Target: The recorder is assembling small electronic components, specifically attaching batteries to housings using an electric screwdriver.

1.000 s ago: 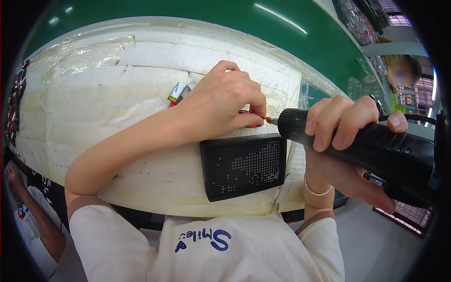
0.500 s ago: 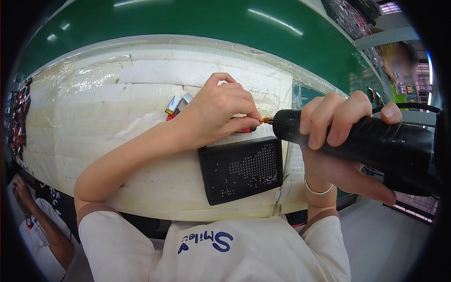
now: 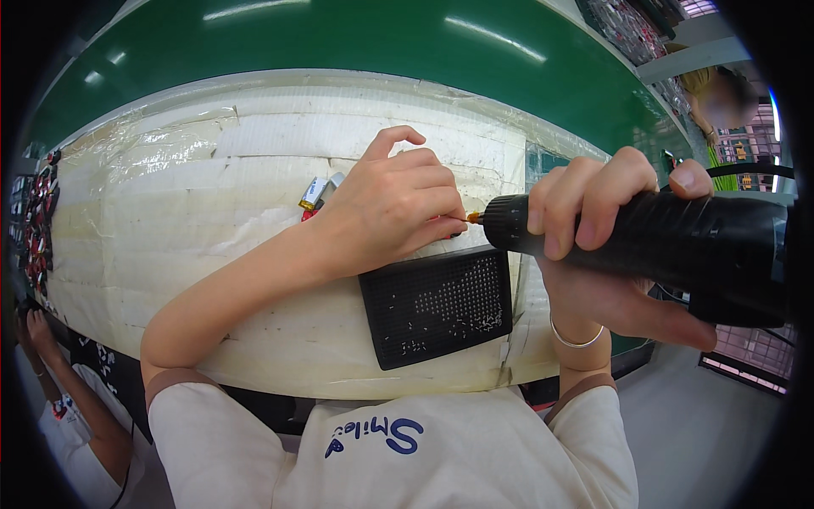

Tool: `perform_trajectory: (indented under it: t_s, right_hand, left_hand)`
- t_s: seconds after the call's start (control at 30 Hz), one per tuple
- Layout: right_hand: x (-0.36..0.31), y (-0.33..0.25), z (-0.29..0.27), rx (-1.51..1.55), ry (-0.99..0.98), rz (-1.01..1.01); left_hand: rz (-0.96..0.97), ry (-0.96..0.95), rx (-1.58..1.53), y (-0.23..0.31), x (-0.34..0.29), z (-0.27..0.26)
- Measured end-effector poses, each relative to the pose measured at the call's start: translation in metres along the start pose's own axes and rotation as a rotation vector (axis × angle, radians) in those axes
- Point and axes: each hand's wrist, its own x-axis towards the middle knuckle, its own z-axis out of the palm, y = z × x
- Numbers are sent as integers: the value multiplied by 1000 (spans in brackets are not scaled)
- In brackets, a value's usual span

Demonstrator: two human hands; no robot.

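Note:
My right hand (image 3: 593, 229) is wrapped around a black electric screwdriver (image 3: 704, 246), held level with its bit (image 3: 475, 218) pointing left. My left hand (image 3: 398, 204) has thumb and index finger pinched together right at the bit's tip. What they pinch is hidden; only a small dark and red bit of something shows under the fingertips. Just below my left hand lies a black tray (image 3: 437, 310) with a dimpled surface, holding many tiny silver screws (image 3: 462, 293). Beyond my left wrist sit a small silver battery (image 3: 314, 192) with a yellow end and some red pieces (image 3: 309, 215).
The table has a taped, whitish covering (image 3: 170, 254), with a green surface (image 3: 381, 42) behind it. Red and black parts (image 3: 38, 229) pile up at the left edge. Another person's arms (image 3: 76, 386) show at lower left, and a further person is at far right.
The screwdriver and my right hand have shifted slightly left. My left fingers have closed lower over the red part, which shows less now.

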Motion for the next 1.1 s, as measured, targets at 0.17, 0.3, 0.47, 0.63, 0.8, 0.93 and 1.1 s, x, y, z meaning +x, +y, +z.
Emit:
perform_trajectory:
  t_s: [0.17,0.3,0.47,0.63,0.8,0.93,1.1]
  right_hand:
    - [-4,3,-1,-11,14,69]
    - [-7,5,-2,-45,6,68]
    - [-10,28,0,-76,-19,67]
    - [-8,29,7,-94,6,95]
    - [-7,28,14,-113,37,124]
    - [-6,26,15,-135,64,151]
    - [-7,22,22,-153,86,166]
  left_hand:
    - [11,-9,47,-1,-4,-2]
    - [-67,-67,163,-1,-3,-6]
    - [-205,-378,152,0,-3,-17]
    - [-211,-382,148,0,-3,-17]
    - [-160,-289,119,-1,-6,-14]
    - [-146,-291,125,-2,-5,-12]
    - [-187,-297,125,2,-8,-14]
